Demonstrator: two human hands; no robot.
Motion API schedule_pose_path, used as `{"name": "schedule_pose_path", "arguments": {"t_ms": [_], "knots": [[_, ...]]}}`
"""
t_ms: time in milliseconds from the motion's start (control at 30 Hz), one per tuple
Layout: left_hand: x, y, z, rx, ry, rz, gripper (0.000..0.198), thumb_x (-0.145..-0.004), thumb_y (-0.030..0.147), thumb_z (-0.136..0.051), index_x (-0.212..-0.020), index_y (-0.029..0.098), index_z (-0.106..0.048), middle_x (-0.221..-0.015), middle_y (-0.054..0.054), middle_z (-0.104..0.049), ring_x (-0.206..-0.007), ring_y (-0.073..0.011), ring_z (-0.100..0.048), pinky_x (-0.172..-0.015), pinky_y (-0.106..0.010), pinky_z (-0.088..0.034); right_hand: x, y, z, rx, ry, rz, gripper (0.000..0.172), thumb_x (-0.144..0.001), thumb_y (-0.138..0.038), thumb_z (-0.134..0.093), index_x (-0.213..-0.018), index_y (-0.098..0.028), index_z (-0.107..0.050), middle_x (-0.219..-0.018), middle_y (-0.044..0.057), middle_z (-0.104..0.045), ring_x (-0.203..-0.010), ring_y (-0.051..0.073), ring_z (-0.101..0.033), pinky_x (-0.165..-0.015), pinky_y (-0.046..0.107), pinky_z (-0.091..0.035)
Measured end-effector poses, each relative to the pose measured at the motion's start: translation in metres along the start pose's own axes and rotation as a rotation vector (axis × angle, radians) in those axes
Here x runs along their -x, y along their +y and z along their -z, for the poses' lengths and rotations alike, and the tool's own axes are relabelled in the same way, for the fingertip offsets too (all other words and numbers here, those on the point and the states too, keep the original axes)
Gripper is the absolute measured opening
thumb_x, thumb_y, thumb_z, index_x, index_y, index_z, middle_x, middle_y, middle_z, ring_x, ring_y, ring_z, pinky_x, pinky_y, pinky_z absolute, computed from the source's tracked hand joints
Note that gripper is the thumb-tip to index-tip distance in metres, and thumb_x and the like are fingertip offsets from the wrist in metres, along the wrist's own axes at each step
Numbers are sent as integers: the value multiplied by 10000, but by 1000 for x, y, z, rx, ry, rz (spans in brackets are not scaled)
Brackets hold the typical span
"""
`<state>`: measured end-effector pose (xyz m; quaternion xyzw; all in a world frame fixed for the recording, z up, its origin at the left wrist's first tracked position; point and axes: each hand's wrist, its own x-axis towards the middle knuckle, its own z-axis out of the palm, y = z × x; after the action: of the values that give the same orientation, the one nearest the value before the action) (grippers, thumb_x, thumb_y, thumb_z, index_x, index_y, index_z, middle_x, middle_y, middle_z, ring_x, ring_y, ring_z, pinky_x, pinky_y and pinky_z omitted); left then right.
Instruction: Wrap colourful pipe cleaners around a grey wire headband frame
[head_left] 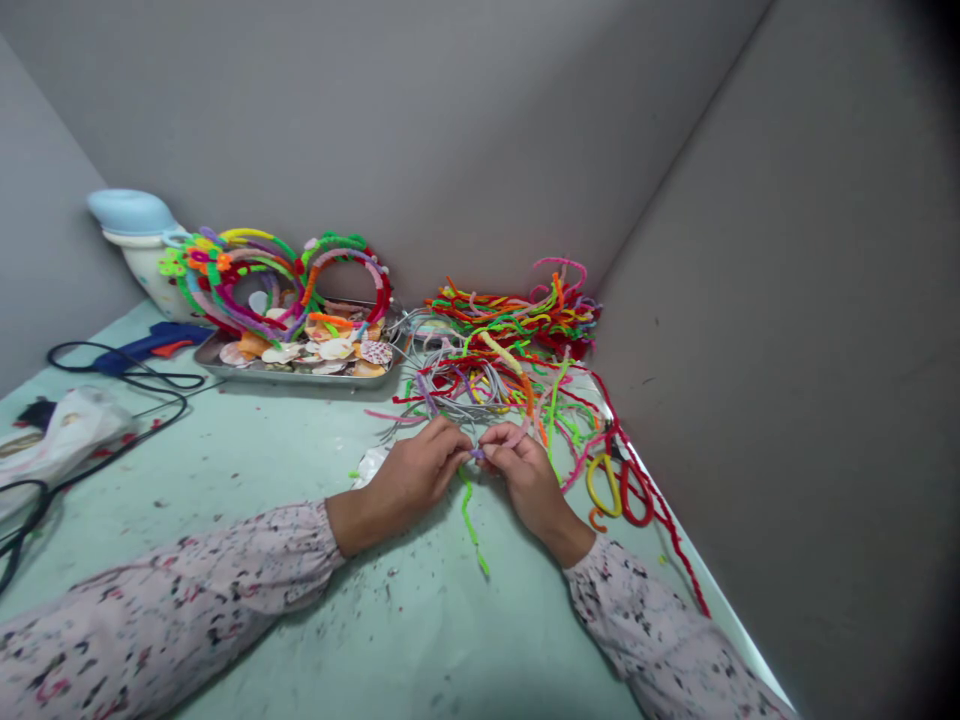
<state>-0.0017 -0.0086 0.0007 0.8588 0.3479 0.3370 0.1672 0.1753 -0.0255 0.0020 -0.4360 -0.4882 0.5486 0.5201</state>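
Note:
My left hand (417,473) and my right hand (523,474) meet over the pale green table (300,600), fingers pinched together. Between the fingertips sits a small purple pipe cleaner piece (477,453). A green pipe cleaner (471,520) hangs down from the same spot and trails toward me. Just beyond the hands lies a tangled heap of coloured pipe cleaners and grey wires (502,350). Both forearms wear pink patterned sleeves.
A metal tray (300,372) holds shells and pipe-cleaner-wrapped hoops (277,275). Yellow-and-red scissors (619,487) lie at right. A blue glue gun (150,345) with black cable, a white pot with blue lid (139,235) and a plastic bag (64,435) sit left. Grey walls enclose the corner.

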Motion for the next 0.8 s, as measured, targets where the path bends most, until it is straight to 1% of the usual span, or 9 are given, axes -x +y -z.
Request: {"name": "schedule_pose_path", "arguments": {"t_ms": [100,167,267,367,500,567,700,800], "knots": [[0,5,3,27,91,-18,194,-904,170,-498,-1089,189,-552,-1066,-87,-554,-873,-163,-580,-719,-280,-496,-3,4,2,-66,9,12,91,-764,-257,-621,-820,-185,-624,-649,-25,-576,-620,123,-511,-614,255,-396],[1,9,5,57,155,-9,234,-885,146,-516,-1114,188,-538,-1123,-94,-525,-829,-140,-579,-682,-260,-497,-5,6,3,-147,45,-3,91,-753,-253,-637,-813,-186,-625,-643,-25,-587,-604,118,-517,-584,240,-398],[0,13,7,96,214,45,183,-875,123,-511,-1049,174,-533,-1073,-75,-512,-739,-107,-565,-661,-249,-495,-9,6,4,-297,103,-40,112,-715,-234,-666,-805,-183,-624,-627,-26,-594,-572,104,-522,-528,207,-389],[-2,12,6,94,173,98,188,-874,122,-504,-1054,168,-532,-1054,-69,-520,-719,-105,-566,-679,-263,-497,-11,5,4,-410,105,-58,110,-695,-201,-676,-792,-175,-631,-627,-23,-590,-570,95,-533,-507,185,-393],[-2,7,2,65,109,104,339,-882,130,-485,-1216,185,-509,-1169,-97,-520,-818,-143,-586,-728,-292,-506,-10,4,5,-473,38,-75,78,-697,-170,-660,-772,-169,-642,-625,-22,-578,-554,86,-528,-504,180,-407],[0,5,0,41,89,103,403,-884,139,-480,-1284,189,-476,-1190,-108,-516,-864,-164,-583,-741,-305,-505,-9,4,5,-479,10,-80,70,-693,-163,-657,-762,-169,-643,-618,-22,-574,-549,86,-527,-508,180,-413],[2,2,-3,-21,49,137,485,-880,163,-486,-1359,146,-410,-1082,-114,-550,-860,-193,-570,-724,-324,-493,-8,3,5,-469,-40,-83,71,-698,-161,-640,-767,-173,-640,-596,-17,-575,-545,97,-526,-512,194,-417],[1,0,-3,-28,48,168,507,-883,187,-490,-1375,124,-389,-1013,-101,-561,-817,-189,-557,-704,-324,-479,-8,2,6,-475,-51,-71,72,-698,-159,-629,-766,-174,-641,-601,-21,-565,-546,98,-522,-518,202,-420]]}}
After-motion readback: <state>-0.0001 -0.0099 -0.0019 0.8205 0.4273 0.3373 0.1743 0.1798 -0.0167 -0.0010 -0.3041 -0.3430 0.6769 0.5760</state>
